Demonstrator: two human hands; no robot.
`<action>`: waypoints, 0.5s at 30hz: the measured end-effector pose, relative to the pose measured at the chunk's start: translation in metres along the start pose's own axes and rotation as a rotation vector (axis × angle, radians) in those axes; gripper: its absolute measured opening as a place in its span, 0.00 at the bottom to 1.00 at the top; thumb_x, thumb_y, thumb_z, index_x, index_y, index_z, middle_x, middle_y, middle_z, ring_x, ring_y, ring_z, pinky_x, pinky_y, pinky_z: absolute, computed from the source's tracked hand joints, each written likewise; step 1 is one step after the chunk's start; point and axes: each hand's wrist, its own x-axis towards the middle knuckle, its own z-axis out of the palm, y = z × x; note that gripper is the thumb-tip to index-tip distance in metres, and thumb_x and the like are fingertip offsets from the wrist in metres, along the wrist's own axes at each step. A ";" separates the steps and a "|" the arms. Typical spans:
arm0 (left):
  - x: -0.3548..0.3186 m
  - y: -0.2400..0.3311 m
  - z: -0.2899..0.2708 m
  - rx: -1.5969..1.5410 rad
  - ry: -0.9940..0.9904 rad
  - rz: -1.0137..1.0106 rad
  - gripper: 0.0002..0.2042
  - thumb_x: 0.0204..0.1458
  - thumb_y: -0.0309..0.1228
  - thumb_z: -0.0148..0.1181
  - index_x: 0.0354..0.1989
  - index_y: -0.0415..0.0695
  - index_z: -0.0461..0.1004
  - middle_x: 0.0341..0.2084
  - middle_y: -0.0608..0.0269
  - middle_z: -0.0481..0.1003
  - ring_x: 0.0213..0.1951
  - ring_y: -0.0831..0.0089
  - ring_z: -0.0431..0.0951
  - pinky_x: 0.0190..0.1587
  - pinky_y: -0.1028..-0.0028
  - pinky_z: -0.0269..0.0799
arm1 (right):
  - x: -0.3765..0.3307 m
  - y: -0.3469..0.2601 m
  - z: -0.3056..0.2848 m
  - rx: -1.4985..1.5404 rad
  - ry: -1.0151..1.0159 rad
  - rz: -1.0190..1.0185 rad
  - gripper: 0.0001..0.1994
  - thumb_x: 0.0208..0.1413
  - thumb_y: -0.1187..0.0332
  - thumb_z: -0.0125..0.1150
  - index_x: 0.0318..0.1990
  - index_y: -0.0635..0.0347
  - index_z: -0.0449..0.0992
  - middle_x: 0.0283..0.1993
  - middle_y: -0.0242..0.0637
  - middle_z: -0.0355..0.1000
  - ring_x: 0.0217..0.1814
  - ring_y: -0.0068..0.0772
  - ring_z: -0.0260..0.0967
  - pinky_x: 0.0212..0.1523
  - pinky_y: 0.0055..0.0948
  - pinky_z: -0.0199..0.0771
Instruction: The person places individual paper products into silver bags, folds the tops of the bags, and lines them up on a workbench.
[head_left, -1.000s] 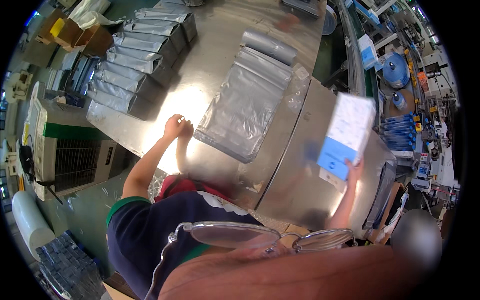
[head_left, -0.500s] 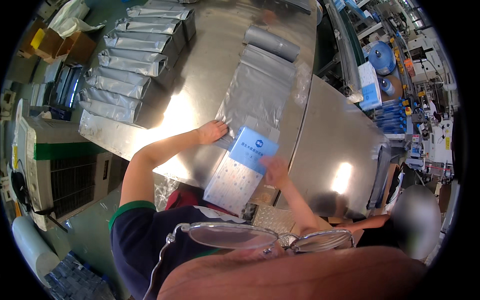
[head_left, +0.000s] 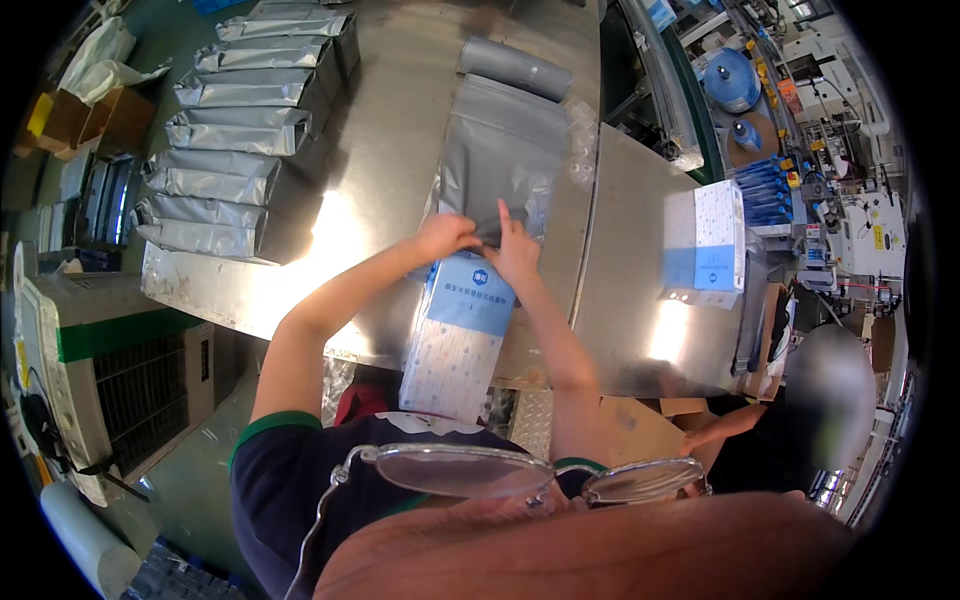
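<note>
I have my left hand and right hand pinching open the mouth of a grey foil bag on the steel bench. The blue-and-white pack lies below, not yet inside; filled bags wait left.

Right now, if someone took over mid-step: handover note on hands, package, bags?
Left hand and right hand: both pinch the mouth of the top grey foil bag.
Blue-and-white package lies flat on the steel table, top end at that mouth, not yet inside.
Another package waits to the right.
Filled foil bags are stacked at left.
</note>
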 end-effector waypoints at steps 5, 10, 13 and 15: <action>-0.043 0.004 0.017 0.071 0.513 0.047 0.06 0.35 0.26 0.50 0.23 0.42 0.62 0.20 0.60 0.65 0.27 0.61 0.68 0.30 0.68 0.64 | -0.042 0.039 0.062 0.571 0.591 0.324 0.26 0.32 0.77 0.54 0.47 0.56 0.62 0.31 0.44 0.66 0.33 0.40 0.64 0.32 0.34 0.64; -0.058 0.003 0.051 -0.136 0.485 -0.617 0.06 0.36 0.25 0.49 0.25 0.41 0.64 0.24 0.55 0.68 0.30 0.59 0.69 0.32 0.65 0.64 | -0.038 0.055 0.060 0.204 -0.117 0.459 0.15 0.41 0.71 0.47 0.41 0.61 0.66 0.36 0.50 0.65 0.38 0.44 0.64 0.35 0.34 0.63; -0.091 0.001 0.044 0.160 -0.030 -0.463 0.11 0.38 0.29 0.49 0.32 0.40 0.67 0.25 0.50 0.69 0.31 0.58 0.70 0.36 0.63 0.64 | -0.063 0.063 0.054 0.417 -0.360 0.319 0.14 0.44 0.67 0.44 0.39 0.63 0.67 0.36 0.51 0.66 0.37 0.46 0.65 0.35 0.36 0.63; -0.141 0.030 0.031 0.135 -0.421 -0.457 0.14 0.39 0.28 0.47 0.36 0.38 0.66 0.26 0.49 0.69 0.33 0.57 0.70 0.40 0.63 0.63 | -0.137 0.047 0.067 0.301 -0.252 0.126 0.13 0.44 0.71 0.43 0.37 0.66 0.68 0.32 0.51 0.68 0.34 0.45 0.66 0.34 0.34 0.65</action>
